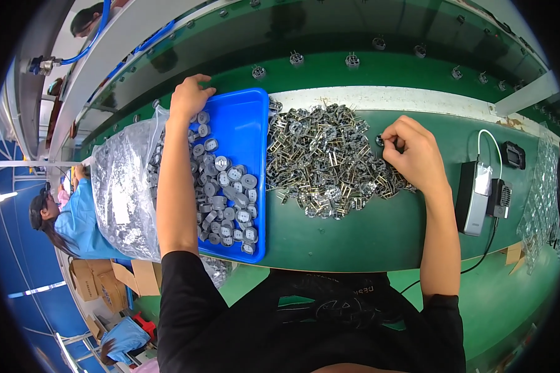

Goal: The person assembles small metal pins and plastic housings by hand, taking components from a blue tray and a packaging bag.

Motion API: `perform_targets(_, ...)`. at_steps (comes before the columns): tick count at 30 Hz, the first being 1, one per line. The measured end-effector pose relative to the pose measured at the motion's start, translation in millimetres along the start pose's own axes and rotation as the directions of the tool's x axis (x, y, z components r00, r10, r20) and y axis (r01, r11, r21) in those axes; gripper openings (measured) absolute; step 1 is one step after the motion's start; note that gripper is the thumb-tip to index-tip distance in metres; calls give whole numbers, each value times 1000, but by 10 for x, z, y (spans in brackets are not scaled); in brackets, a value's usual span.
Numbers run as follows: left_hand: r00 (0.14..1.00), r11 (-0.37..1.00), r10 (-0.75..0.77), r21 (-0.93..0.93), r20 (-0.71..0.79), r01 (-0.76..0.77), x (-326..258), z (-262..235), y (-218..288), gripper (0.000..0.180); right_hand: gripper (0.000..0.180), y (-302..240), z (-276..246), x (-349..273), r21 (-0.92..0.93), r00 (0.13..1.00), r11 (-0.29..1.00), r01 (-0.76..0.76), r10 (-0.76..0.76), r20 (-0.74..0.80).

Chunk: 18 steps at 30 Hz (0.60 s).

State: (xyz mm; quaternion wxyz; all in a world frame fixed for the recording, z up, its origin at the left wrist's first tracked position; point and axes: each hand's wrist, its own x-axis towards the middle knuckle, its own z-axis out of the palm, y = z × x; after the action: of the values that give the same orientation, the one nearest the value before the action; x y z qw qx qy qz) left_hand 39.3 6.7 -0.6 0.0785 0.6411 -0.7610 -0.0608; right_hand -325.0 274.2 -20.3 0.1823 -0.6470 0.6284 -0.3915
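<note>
My left hand (190, 97) is over the far left corner of a blue tray (261, 186), its fingers apart with nothing visible in them. Grey round plastic caps (228, 200) lie in the tray, heaped toward its left side. At the right edge of a big pile of small plug inserts with metal pins (323, 158), my right hand (412, 149) is closed in a pinch. Between its thumb and forefinger sits a small dark plug insert (379, 140), partly hidden by the fingers.
A green conveyor belt (392, 71) carrying spaced-out plug parts runs beyond the table's white edge (429, 101). On the left is a clear plastic bag (121, 180) of grey parts. A power bank (474, 199) with cables and a small black device (499, 198) stand right. Co-workers in blue sit far left.
</note>
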Motion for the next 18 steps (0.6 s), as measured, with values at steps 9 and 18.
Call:
perform_targets(9,987,995,17,-100,157,-1,80,23,102,30,18,61,-126,-107,-108,988,992,72,-55,147)
perform_targets(18,956,485,291,-865,21,-128,-890,-270,1233,36,9,-170,-157,-66,116,991,993,18,-2,-131)
